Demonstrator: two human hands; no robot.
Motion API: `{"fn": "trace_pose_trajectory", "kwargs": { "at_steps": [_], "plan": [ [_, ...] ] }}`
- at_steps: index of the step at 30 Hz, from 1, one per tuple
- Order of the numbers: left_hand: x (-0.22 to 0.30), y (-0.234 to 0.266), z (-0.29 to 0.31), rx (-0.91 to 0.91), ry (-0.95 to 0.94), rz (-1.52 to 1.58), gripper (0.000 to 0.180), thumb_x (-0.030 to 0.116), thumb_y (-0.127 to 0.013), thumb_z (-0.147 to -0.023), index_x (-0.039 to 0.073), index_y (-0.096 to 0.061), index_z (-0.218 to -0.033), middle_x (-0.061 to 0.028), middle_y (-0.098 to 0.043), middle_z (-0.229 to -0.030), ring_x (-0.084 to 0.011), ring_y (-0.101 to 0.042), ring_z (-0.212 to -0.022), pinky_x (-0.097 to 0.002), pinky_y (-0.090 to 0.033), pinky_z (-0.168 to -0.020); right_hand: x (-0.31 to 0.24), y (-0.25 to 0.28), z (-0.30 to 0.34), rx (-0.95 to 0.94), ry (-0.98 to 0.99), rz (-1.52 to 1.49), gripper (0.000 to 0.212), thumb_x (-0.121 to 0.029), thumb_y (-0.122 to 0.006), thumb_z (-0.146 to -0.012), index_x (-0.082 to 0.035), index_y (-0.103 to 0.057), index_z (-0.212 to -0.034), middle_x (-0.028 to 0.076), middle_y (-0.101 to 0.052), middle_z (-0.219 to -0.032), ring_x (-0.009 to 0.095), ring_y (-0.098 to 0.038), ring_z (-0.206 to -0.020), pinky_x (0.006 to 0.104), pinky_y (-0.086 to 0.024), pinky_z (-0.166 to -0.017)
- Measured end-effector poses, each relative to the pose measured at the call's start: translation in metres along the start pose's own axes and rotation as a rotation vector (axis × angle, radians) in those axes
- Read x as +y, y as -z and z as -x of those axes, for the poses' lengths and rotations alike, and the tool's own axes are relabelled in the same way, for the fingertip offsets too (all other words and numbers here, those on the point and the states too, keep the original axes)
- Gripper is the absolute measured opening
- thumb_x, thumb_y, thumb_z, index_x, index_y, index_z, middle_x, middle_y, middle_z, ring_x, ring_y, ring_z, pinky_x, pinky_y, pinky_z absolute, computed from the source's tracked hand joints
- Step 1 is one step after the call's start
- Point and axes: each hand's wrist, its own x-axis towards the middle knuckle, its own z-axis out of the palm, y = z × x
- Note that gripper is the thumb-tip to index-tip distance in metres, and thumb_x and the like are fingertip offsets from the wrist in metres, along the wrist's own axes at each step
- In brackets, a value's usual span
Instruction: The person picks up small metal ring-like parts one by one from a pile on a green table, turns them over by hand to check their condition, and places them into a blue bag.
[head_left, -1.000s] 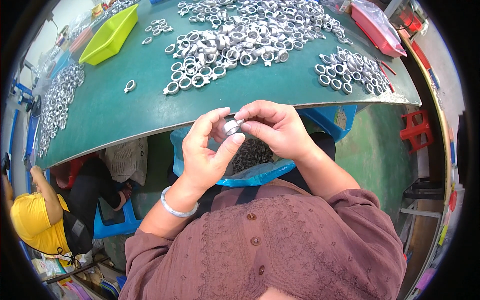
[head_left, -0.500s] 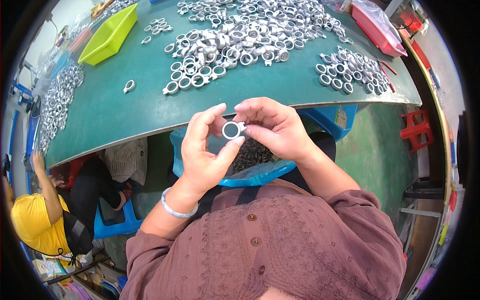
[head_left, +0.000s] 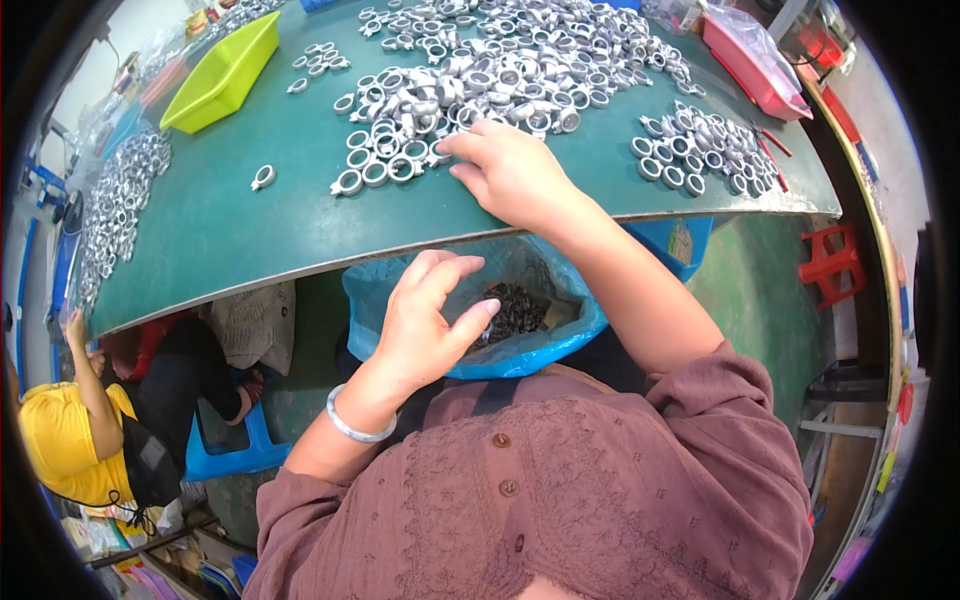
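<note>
My right hand (head_left: pixel 520 178) reaches over the table edge to the near side of a large pile of silvery metal ring clamps (head_left: pixel 500 85). Its fingertips are at a ring clamp (head_left: pixel 437 154) on the pile's near edge; thumb and index finger are apart. My left hand (head_left: pixel 422 318) hovers over a blue plastic-lined container (head_left: pixel 545 360) at my lap, its fingers curved and apart with nothing visible in them. Inside the container lie small dark pieces (head_left: pixel 518 312), too small to name.
A smaller ring cluster (head_left: pixel 705 150) sits at the right beside red sticks (head_left: pixel 775 160). A single ring (head_left: pixel 263 177) lies left on the green table (head_left: pixel 240 235). Green (head_left: pixel 222 75) and pink trays (head_left: pixel 755 65) stand farther back. A person in yellow (head_left: pixel 75 430) sits at left.
The ring clamp held between both hands is out of them. My right hand has moved forward to the pile; my left hand has stayed near the container and moved slightly lower.
</note>
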Motion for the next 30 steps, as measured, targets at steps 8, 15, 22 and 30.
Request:
{"fn": "trace_pose_trajectory", "kwargs": {
  "at_steps": [8, 15, 22, 30],
  "plan": [
    [-0.005, 0.005, -0.001, 0.157, 0.063, 0.201, 0.035, -0.001, -0.063, -0.076, -0.001, -0.055, -0.109, -0.0062, -0.053, -0.096, -0.0117, -0.052, -0.081, -0.0223, -0.044, -0.071, -0.007, 0.011, -0.002, -0.107, -0.113, -0.257, 0.01, -0.007, -0.061, -0.078, -0.003, -0.062, -0.087, 0.007, -0.062, -0.075, 0.017, -0.059, -0.068, 0.0293, -0.047, -0.063],
    [-0.002, -0.001, -0.01, 0.295, 0.049, 0.491, 0.046, -0.004, -0.059, -0.081, -0.001, -0.044, -0.124, -0.0086, -0.053, -0.111, -0.0129, -0.053, -0.095, -0.0245, -0.045, -0.082, -0.041, 0.03, 0.032, -0.174, -0.446, -1.11, 0.01, -0.006, -0.059, -0.083, 0.002, -0.062, -0.088, 0.001, -0.061, -0.076, 0.005, -0.053, -0.07, 0.0213, -0.045, -0.064],
    [-0.005, -0.004, -0.011, 0.309, 0.017, 0.549, 0.039, -0.004, -0.063, -0.078, -0.002, -0.051, -0.115, -0.0099, -0.058, -0.103, -0.0146, -0.058, -0.089, -0.0261, -0.048, -0.077, -0.045, 0.032, 0.044, -0.227, -0.506, -1.186, 0.011, -0.007, -0.059, -0.084, 0.002, -0.062, -0.09, 0.001, -0.061, -0.08, 0.005, -0.052, -0.074, 0.0216, -0.045, -0.067],
    [-0.006, -0.003, -0.008, 0.286, 0.013, 0.535, 0.034, -0.005, -0.063, -0.078, -0.002, -0.051, -0.111, -0.0073, -0.058, -0.097, -0.0124, -0.057, -0.087, -0.0248, -0.048, -0.078, -0.045, 0.033, 0.05, -0.25, -0.524, -1.194, 0.013, -0.011, -0.059, -0.084, 0.0, -0.062, -0.09, 0.0, -0.061, -0.078, 0.004, -0.05, -0.07, 0.0203, -0.043, -0.065]
  ]
}}
